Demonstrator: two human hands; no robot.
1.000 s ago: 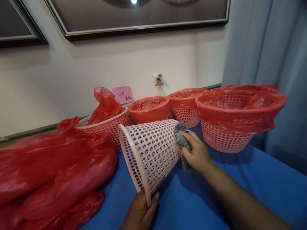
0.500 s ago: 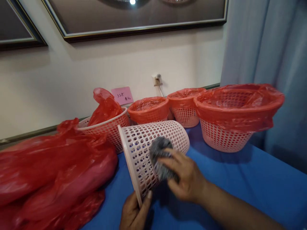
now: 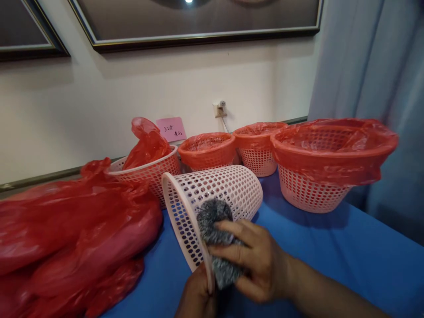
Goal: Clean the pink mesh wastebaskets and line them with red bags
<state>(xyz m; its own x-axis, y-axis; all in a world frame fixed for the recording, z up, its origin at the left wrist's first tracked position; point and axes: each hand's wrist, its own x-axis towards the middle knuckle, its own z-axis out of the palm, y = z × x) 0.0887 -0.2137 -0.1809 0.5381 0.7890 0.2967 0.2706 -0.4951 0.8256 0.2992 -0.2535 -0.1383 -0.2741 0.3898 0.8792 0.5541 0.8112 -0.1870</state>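
A white perforated plastic wastebasket (image 3: 238, 185) lies on its side on the blue-covered table, its open mouth turned toward the lower left. My left hand (image 3: 197, 293) grips its rim at the bottom, with some fingers hidden inside the mouth. In my right hand (image 3: 256, 258) is a grey fluffy cloth (image 3: 215, 221), pressed against the outside of the wastebasket close to the rim. The fingers curl over the cloth.
Red plastic bags (image 3: 82, 238) are heaped at left. Behind stand a basket (image 3: 155, 170) with a red bag in it and red-lined baskets (image 3: 207, 150), (image 3: 260, 150), the largest basket (image 3: 314, 190) at right. A pink note (image 3: 171, 129) and socket (image 3: 219, 109) are on the wall.
My right hand has slid the cloth down and left along the wastebasket to near its rim. The wastebasket has turned so more of its mouth shows, and my left hand has shifted slightly right.
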